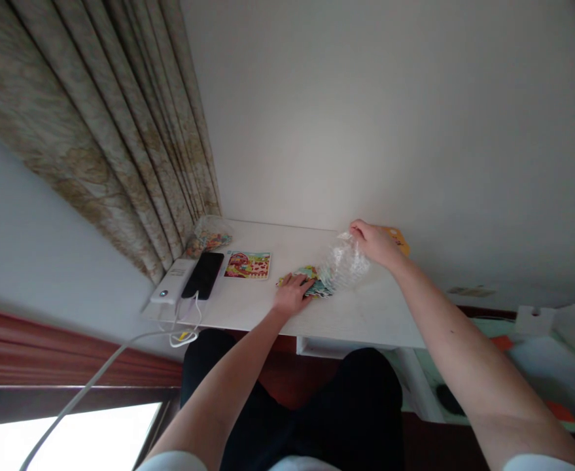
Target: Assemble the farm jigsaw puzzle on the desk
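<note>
My right hand (375,243) is closed on the upper edge of a crinkled clear plastic bag (348,261) and holds it up over the table. Flat on a small pile of colourful printed pieces (320,288) lies my left hand (292,294), its fingers stretched out. The pile sits at the bag's mouth or against its lower left side; I cannot tell which. The pieces look like cardboard puzzle pieces, partly hidden by the fingers. Left of them, a small farm picture card (248,265) lies flat on the white table (248,307).
A black phone (203,275) with a white cable rests beside a white box-shaped device (172,281). Behind them stands a clear bag of small colourful pieces (211,234) by the curtain (135,131). An orange item (399,239) lies behind my right wrist, near the wall.
</note>
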Motion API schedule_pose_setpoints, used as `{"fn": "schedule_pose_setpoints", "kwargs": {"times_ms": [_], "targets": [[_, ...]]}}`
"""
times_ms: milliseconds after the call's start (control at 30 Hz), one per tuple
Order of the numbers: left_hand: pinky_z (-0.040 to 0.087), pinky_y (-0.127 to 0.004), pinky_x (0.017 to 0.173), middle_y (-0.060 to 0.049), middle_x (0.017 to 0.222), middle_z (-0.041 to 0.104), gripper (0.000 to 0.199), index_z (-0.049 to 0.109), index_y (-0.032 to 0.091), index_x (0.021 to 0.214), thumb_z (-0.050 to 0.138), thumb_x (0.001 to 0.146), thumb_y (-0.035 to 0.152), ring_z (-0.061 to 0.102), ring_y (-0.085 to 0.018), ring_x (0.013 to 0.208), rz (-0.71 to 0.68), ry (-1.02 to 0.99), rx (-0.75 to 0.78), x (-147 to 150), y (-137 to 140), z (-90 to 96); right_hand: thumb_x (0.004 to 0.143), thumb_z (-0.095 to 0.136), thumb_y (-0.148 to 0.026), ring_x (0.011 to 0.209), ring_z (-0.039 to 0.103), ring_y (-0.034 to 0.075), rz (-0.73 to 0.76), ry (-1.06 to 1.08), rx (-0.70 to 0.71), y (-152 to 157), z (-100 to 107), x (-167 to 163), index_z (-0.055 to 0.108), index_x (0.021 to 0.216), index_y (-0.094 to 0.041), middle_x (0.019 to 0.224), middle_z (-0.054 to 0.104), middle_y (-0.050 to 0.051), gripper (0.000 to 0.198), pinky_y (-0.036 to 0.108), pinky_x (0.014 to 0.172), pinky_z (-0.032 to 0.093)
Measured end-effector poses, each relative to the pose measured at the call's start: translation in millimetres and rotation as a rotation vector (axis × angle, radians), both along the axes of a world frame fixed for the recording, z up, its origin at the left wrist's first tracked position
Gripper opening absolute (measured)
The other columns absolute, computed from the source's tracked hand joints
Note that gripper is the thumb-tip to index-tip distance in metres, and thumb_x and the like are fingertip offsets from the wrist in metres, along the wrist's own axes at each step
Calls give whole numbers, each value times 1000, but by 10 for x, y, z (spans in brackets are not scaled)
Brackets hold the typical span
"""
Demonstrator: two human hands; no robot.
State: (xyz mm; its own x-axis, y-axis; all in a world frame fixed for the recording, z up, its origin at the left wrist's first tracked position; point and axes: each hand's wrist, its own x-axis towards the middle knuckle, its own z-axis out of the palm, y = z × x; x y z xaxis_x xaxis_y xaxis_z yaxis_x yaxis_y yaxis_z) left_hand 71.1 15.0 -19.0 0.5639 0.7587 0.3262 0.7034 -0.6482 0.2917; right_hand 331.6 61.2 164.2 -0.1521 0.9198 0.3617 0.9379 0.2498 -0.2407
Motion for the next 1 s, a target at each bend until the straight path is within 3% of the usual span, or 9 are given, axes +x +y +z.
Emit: {"fn": "schedule_pose_setpoints", "kwargs": {"times_ms": [333,500,600,767,867,1000], "targets": [[34,-51,123,-10,141,64,47,61,26,140,66,94,34,57,-27,134,14,-2,-29,-5,-2,17,99,48,-45,66,60,20,-13,107,-28,42,279,168,69,95,-21,77,71,6,32,29,62,37],[31,-51,124,-10,141,64,51,60,25,141,67,92,37,58,-27,133,36,-49,-24,5,-22,24,94,53,-57,67,60,20,-41,237,39,-103,491,373,67,90,-23,73,69,4,37,30,62,42],[30,-52,125,-10,139,66,51,61,26,140,69,92,42,59,-28,132,42,-85,-14,6,-33,43,92,56,-62,64,59,19,-82,380,62,-224,503,493,65,88,-24,70,65,2,40,29,61,44],[23,-55,128,-12,140,65,60,60,23,140,73,88,50,58,-29,134,-25,-182,26,-51,-56,118,85,60,-71,61,53,16,-149,774,131,-406,116,466,59,88,-25,69,56,-2,47,27,54,40],[31,-54,124,-15,139,64,62,60,20,138,75,86,51,57,-31,134,-5,-350,-13,-33,-112,206,79,62,-77,62,52,14,-184,1064,169,-510,-285,271,54,88,-25,73,54,-2,53,25,54,40],[52,-47,107,-13,130,69,58,60,21,134,75,87,52,64,-30,123,25,-703,-376,213,-270,381,69,70,-79,56,49,12,-235,1480,129,-663,-807,-135,45,85,-27,70,50,-6,60,22,49,39]]}}
